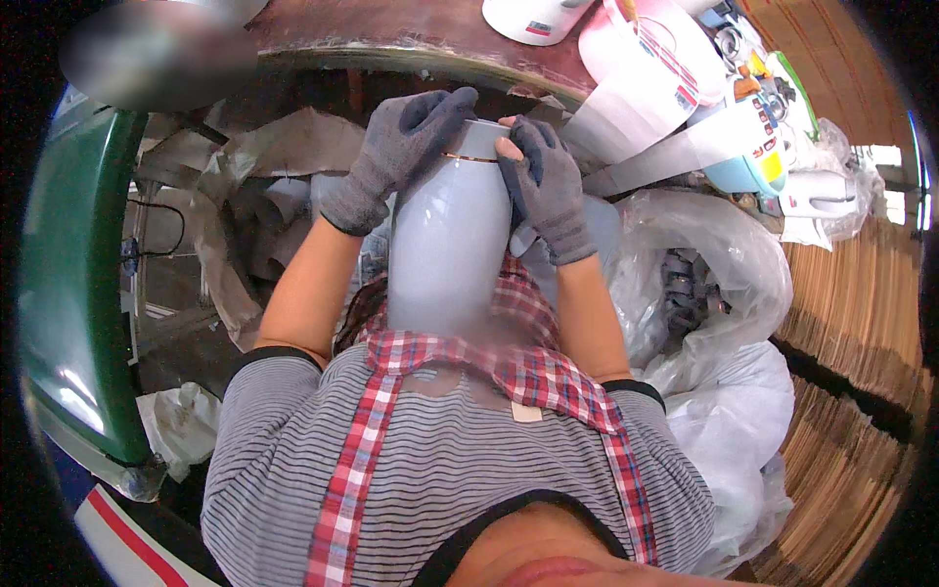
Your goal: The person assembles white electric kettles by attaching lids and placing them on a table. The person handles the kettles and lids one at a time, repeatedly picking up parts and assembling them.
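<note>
A tall white cylindrical plastic container [445, 245] stands upright against my lap and chest, its top rim edged with a thin gold line. My left hand [396, 157], in a grey knit glove, is clamped over the left side of the rim. My right hand [548, 186], also gloved in grey with a bare fingertip showing, grips the right side of the rim. Both hands hold the container near its top. Its lower end is hidden behind a red plaid apron [518, 372] over my striped shirt.
A dark wooden round table [391, 39] lies ahead, bearing white and pink plastic appliance parts [646, 59]. Clear plastic bags [714, 284] pile at my right over stacked cardboard [861, 323]. A green bin [68, 274] stands at my left, with crumpled grey wrapping [264, 166] beside it.
</note>
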The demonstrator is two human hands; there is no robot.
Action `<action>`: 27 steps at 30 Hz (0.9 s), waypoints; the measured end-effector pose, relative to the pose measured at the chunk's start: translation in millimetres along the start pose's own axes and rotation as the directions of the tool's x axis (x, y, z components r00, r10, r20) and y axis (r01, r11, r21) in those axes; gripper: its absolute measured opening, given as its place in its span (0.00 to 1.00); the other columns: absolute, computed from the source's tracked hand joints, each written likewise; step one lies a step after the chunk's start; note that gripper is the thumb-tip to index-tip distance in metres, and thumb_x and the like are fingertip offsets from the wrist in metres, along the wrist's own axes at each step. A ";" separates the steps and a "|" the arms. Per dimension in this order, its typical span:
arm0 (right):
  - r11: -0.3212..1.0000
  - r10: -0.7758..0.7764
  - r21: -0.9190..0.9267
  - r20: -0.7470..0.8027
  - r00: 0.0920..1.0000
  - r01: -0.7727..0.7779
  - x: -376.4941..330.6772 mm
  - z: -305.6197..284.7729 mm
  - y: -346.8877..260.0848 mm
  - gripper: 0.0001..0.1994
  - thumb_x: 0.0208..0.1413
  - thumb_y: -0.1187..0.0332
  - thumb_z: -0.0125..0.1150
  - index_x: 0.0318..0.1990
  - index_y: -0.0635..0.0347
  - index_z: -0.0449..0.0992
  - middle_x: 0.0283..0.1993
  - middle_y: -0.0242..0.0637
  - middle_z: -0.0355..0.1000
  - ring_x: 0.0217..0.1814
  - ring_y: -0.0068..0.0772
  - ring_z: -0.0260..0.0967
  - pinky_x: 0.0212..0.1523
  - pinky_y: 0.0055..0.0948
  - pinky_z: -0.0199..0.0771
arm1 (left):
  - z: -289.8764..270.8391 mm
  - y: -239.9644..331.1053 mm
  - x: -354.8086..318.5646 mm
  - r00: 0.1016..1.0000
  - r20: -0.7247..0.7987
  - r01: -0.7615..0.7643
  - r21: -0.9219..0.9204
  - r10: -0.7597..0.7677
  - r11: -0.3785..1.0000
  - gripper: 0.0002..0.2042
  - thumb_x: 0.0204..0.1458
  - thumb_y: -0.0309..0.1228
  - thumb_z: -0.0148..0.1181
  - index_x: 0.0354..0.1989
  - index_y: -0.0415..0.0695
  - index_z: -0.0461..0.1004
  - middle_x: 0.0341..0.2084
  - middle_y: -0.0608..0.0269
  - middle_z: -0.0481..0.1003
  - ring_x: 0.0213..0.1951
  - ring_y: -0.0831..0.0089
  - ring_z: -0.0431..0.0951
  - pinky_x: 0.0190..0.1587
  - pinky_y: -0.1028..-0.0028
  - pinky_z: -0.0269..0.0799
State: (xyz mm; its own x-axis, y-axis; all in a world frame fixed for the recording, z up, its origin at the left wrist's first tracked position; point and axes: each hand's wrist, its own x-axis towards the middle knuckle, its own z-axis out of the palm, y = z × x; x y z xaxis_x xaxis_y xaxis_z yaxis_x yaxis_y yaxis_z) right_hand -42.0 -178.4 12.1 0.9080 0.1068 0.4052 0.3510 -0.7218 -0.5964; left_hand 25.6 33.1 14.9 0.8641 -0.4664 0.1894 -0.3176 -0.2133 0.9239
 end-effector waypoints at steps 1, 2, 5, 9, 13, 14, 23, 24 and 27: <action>1.000 -0.008 -0.011 -0.023 1.000 0.008 3.7 -0.3 -2.4 0.20 0.60 0.52 0.56 0.51 0.58 0.74 0.50 0.45 0.73 0.51 0.53 0.71 0.52 0.46 0.70 | -6.3 4.1 6.1 0.998 0.051 -0.034 0.046 0.031 0.998 0.16 0.62 0.37 0.54 0.53 0.43 0.77 0.44 0.56 0.80 0.46 0.72 0.79 0.51 0.69 0.72; 0.998 -0.006 -0.070 -0.021 1.000 0.004 9.1 -3.1 -5.4 0.21 0.60 0.52 0.56 0.51 0.58 0.74 0.51 0.46 0.72 0.51 0.52 0.71 0.51 0.46 0.71 | -9.9 10.2 10.9 0.977 0.011 -0.202 0.343 0.211 0.917 0.15 0.61 0.37 0.54 0.52 0.44 0.78 0.42 0.57 0.80 0.44 0.66 0.79 0.49 0.67 0.73; 0.961 -0.059 -0.276 -0.101 0.993 0.029 26.7 -20.1 -19.1 0.22 0.59 0.52 0.59 0.53 0.59 0.74 0.46 0.48 0.75 0.46 0.50 0.75 0.44 0.44 0.76 | -6.7 38.3 21.0 0.846 0.081 -0.383 0.780 0.527 0.495 0.12 0.59 0.35 0.55 0.48 0.49 0.80 0.40 0.56 0.80 0.41 0.51 0.79 0.46 0.62 0.73; 0.968 -0.120 0.203 -0.141 0.983 0.147 39.8 -56.3 -32.6 0.23 0.63 0.53 0.58 0.54 0.64 0.73 0.32 0.47 0.78 0.34 0.44 0.79 0.36 0.33 0.78 | 2.7 29.4 22.8 0.976 -0.203 -0.116 -0.162 0.082 0.980 0.14 0.64 0.36 0.53 0.46 0.38 0.79 0.36 0.58 0.80 0.39 0.61 0.79 0.47 0.64 0.74; 0.705 0.041 0.701 -0.193 0.980 0.109 54.0 -66.8 -35.5 0.18 0.66 0.60 0.52 0.52 0.68 0.74 0.40 0.46 0.78 0.43 0.30 0.75 0.47 0.29 0.74 | 3.9 3.6 40.4 0.961 0.225 0.208 -0.971 0.163 0.118 0.25 0.64 0.49 0.46 0.26 0.40 0.75 0.30 0.60 0.78 0.37 0.67 0.75 0.44 0.63 0.72; 0.702 -0.009 0.700 -0.174 0.985 0.130 54.2 -57.1 -35.4 0.18 0.67 0.60 0.51 0.51 0.68 0.74 0.42 0.46 0.78 0.45 0.31 0.74 0.50 0.29 0.72 | 12.2 -1.1 43.6 0.885 0.298 0.365 -0.920 0.357 -0.139 0.28 0.63 0.54 0.43 0.24 0.42 0.74 0.29 0.60 0.76 0.37 0.68 0.73 0.41 0.62 0.71; 0.557 0.097 0.830 -0.054 0.994 -0.010 19.0 9.5 6.5 0.22 0.66 0.52 0.48 0.43 0.64 0.78 0.42 0.39 0.75 0.48 0.31 0.69 0.54 0.30 0.66 | 5.6 -1.0 28.7 0.973 0.220 0.090 -0.648 0.072 0.756 0.18 0.65 0.42 0.47 0.38 0.40 0.78 0.33 0.61 0.77 0.38 0.74 0.74 0.44 0.71 0.71; 0.551 0.111 0.835 -0.070 0.991 -0.002 17.6 8.5 5.3 0.21 0.66 0.52 0.48 0.42 0.65 0.78 0.41 0.40 0.75 0.47 0.31 0.70 0.53 0.30 0.67 | 0.9 7.7 22.9 0.994 0.108 0.046 -0.452 0.004 0.891 0.17 0.65 0.40 0.47 0.38 0.40 0.78 0.33 0.62 0.78 0.37 0.75 0.74 0.43 0.72 0.71; 0.541 0.124 0.841 -0.090 0.988 0.009 12.1 7.6 -1.7 0.21 0.66 0.54 0.49 0.40 0.66 0.78 0.40 0.40 0.75 0.45 0.31 0.70 0.50 0.30 0.68 | 23.9 6.7 1.8 0.989 -0.122 -0.113 -0.293 0.080 0.949 0.12 0.61 0.34 0.52 0.40 0.39 0.77 0.33 0.62 0.78 0.35 0.75 0.75 0.41 0.74 0.72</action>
State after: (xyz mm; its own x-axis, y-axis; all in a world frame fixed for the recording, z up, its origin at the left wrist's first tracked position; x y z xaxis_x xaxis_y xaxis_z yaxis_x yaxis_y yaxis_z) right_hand -29.9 -170.7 12.8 0.9200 -0.0454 0.3892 0.3906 0.1852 -0.9017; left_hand 15.7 10.2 13.5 0.8772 -0.3735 0.3018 -0.2846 0.1020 0.9532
